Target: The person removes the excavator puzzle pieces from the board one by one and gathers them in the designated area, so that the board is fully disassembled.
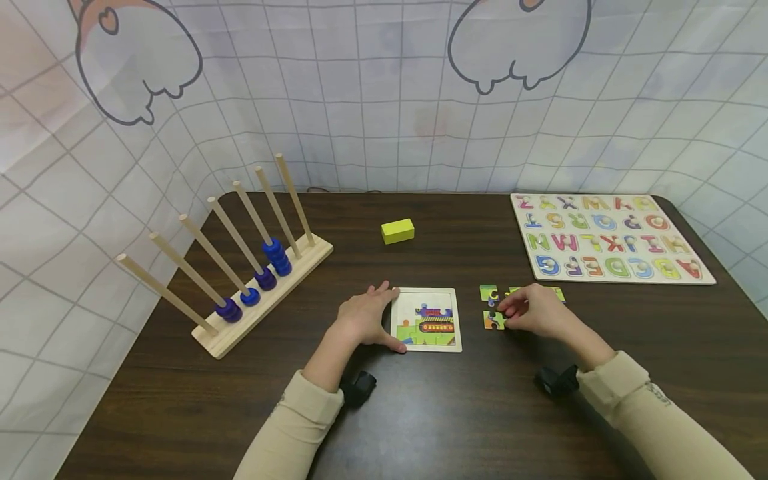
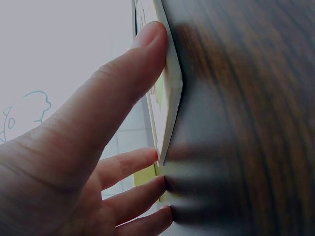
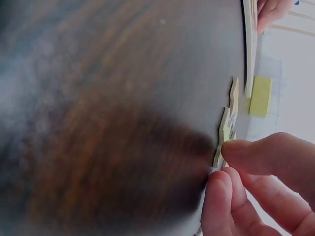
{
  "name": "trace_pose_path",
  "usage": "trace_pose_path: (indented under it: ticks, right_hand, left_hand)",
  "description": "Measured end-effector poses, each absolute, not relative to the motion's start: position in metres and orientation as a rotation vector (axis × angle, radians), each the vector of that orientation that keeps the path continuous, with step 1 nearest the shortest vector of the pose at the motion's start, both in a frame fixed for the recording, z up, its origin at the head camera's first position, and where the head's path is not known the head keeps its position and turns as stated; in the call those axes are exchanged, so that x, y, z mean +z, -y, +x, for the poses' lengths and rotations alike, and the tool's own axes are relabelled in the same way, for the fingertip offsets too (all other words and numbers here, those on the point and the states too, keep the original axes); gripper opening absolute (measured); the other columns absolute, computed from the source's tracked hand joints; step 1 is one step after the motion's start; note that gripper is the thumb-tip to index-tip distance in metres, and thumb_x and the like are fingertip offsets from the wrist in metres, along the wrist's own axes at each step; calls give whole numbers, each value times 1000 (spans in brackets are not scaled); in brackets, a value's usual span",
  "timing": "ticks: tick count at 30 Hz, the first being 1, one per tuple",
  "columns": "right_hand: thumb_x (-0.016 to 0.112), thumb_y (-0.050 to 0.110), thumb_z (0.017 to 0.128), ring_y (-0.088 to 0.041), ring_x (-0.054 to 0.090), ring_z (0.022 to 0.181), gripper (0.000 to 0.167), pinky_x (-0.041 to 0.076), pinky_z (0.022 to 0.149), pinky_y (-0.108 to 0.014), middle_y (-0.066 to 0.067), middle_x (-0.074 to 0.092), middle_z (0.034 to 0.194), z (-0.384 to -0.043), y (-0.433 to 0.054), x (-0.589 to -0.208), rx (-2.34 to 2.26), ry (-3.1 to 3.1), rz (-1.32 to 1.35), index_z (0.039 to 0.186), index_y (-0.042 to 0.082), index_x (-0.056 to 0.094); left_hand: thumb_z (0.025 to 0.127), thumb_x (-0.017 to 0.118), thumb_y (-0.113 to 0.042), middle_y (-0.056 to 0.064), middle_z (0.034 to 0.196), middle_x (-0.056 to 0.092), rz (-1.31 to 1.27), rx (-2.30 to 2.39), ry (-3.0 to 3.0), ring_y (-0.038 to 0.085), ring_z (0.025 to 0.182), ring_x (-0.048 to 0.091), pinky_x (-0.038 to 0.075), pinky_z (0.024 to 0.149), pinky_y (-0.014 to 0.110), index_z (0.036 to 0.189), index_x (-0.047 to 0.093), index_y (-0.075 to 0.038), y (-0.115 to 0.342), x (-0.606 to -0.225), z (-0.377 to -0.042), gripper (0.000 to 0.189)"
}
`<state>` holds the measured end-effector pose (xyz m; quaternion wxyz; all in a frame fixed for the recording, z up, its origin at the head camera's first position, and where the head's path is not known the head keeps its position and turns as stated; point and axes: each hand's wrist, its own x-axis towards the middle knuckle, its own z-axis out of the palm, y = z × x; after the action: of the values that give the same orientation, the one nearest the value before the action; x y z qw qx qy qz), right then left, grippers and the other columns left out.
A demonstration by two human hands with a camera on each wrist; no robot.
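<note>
A square wooden jigsaw tray (image 1: 458, 320) lies flat, its lower part filled with pieces that show a red and yellow tracked vehicle. My left hand (image 1: 362, 319) spans the tray's left side with spread fingers. Its thumb (image 2: 150, 42) rests on the near corner, and the index finger touches the far one. To the right of the tray, my right hand (image 1: 539, 312) pinches a green and orange jigsaw piece (image 1: 493, 321) at its right edge, between thumb and fingertips. A green piece (image 1: 489, 292) lies just behind it. Another loose piece (image 1: 559, 294) is partly hidden by the right hand.
A wooden bead rack (image 1: 219, 343) with upright rods and blue rings stands at the left. A yellow block (image 1: 398, 231) sits behind the tray. At the back right lies an alphabet peg board (image 1: 618, 275). Grid-patterned cloth (image 1: 396, 120) hangs behind the dark table (image 1: 456, 420).
</note>
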<state>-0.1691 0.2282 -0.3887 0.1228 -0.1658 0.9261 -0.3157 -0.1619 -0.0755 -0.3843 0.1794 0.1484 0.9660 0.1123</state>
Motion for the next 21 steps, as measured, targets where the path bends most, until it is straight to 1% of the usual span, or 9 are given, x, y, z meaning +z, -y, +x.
trace_pose_path:
  ticks: [12, 17, 21]
  right_hand:
    - [73, -1, 72, -13, 56, 63, 17, 48, 57, -23, -2, 61, 72, -168, -226, -387, -957, -2711, -499, 88, -4, 68]
    - [74, 2, 72, -13, 56, 63, 20, 48, 58, -24, -2, 62, 72, -167, -218, -386, -976, -2712, -495, 89, -4, 68]
    - [75, 4, 72, -12, 55, 62, 21, 47, 56, -25, -2, 60, 71, -167, -208, -385, -1001, -2703, -515, 90, -4, 67]
  left_hand:
    - [58, 80, -55, 2, 150, 21, 421, 310, -2728, 24, 135, 24, 36, 96, 49, 143, 33, -20, 75, -383, -161, 103]
    - [58, 79, -55, 2, 150, 21, 418, 302, -2724, 24, 135, 24, 36, 96, 48, 143, 32, -20, 75, -383, -162, 103]
    - [58, 79, -55, 2, 150, 21, 420, 295, -2724, 24, 135, 24, 36, 96, 49, 143, 32, -21, 75, -383, -162, 103]
